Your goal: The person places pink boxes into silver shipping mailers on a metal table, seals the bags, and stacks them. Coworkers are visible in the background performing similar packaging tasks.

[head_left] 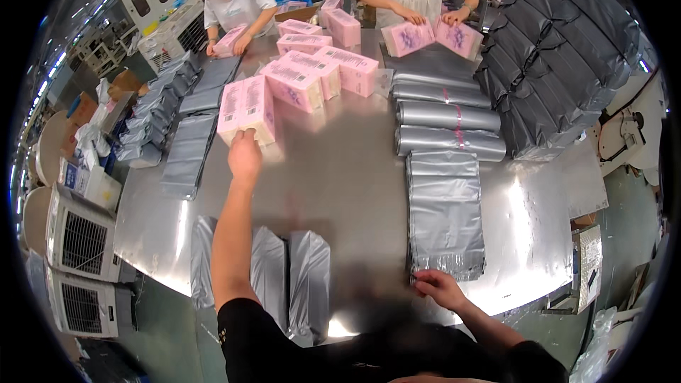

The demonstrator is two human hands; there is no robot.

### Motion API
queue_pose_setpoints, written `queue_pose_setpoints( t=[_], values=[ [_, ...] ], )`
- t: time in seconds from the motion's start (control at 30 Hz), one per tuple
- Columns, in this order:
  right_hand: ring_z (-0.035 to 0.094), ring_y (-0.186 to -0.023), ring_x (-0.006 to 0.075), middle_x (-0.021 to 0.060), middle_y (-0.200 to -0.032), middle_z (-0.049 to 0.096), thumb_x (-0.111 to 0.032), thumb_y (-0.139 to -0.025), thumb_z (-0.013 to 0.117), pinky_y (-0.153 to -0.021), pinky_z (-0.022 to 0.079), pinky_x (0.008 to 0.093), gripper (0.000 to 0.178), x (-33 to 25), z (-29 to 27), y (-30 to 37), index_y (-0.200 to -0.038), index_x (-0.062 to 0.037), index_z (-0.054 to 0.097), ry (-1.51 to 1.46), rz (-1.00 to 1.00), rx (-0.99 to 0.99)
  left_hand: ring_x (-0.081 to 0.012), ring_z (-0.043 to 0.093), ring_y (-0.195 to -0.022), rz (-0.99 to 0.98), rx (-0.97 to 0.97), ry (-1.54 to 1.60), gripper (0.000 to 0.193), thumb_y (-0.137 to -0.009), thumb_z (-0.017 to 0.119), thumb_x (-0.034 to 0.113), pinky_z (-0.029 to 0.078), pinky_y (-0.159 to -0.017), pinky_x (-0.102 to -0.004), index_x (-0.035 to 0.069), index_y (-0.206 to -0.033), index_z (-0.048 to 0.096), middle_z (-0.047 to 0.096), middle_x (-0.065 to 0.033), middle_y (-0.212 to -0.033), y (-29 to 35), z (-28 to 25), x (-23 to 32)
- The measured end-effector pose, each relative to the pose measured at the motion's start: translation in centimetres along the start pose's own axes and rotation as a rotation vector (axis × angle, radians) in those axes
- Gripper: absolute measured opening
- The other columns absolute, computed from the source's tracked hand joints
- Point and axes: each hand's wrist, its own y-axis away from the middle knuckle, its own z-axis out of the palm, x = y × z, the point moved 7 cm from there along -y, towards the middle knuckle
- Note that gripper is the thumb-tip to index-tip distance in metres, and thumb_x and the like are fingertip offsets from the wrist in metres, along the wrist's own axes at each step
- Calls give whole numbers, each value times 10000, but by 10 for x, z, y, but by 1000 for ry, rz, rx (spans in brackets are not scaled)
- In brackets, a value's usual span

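My left hand reaches far out over the table, fingers closed at the near end of two pink packs standing side by side. They look like wrapped tissue packs. More pink packs stand just to the right and behind. Near the table's front edge, my right hand pinches the lower end of a flat stack of grey plastic bags. Three filled grey bags lie under and beside my left forearm.
Rolled grey bags lie beyond the flat stack. A tall pile of filled dark bags rises at the right. Two co-workers across the metal table handle pink packs. Grey bags also line its left side.
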Motion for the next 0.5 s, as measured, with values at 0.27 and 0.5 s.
queue_pose_setpoints(
  t=[0.27, 0.5],
  values=[
    [701, -851, 158, 89, -983, 733, -93, -982, 698, -776, 579, 304, 310, 6, -52, 58, -1260, 24, 628, -111, 116, 487, -360, 610, -1066, -5, -140, -250, 180, -851, 735, 143, 549, -864, -513, 80, -1000, 655, 593, -113, -1104, -46, 96, -27],
    [681, -908, 125, 51, -1047, 712, -119, -1006, 679, -844, 560, 274, 309, -12, -23, 30, -1284, 10, 635, -13, 34, 204, -373, 610, -1107, 0, -100, -115, 287, -864, 749, 192, 526, -908, -508, 95, -1104, 626, 605, -139, -1149, -47, 65, -33]
  ],
)
